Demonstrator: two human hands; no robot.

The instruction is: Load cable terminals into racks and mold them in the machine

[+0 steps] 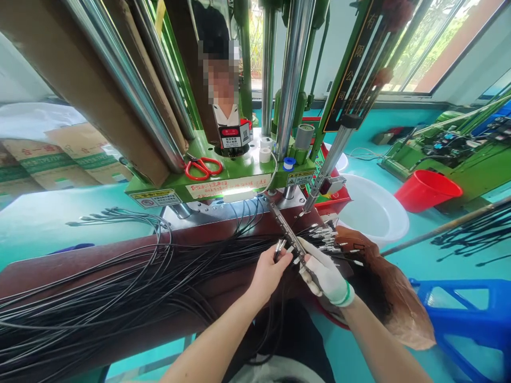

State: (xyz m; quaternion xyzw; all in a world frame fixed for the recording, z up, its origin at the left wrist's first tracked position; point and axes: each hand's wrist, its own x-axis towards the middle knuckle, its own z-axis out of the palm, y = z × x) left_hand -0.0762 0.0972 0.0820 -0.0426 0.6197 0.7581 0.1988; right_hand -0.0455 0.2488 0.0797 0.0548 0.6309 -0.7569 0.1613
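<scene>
My bare left hand (270, 270) pinches a few black cables near their metal-tipped ends (280, 246), close beside a long narrow metal bar (284, 226). My right hand (328, 275), in a white glove with a green cuff, is closed around the near end of that bar. The bar slants away toward the green press (251, 183), and small fittings line its length. Cables from my left hand hang down over my lap. A thick bundle of black cables (191, 260) lies across the brown work surface (35, 260); many metal plug ends (325, 234) lie behind my right hand.
Red-handled scissors (203, 168) and a white tape roll (264, 155) sit on the press. To the right are a white tub (369, 207), a red bucket (429, 190), a brown sack (407, 314) and a blue stool (471, 303). A mirrored person shows in the press's shiny surface.
</scene>
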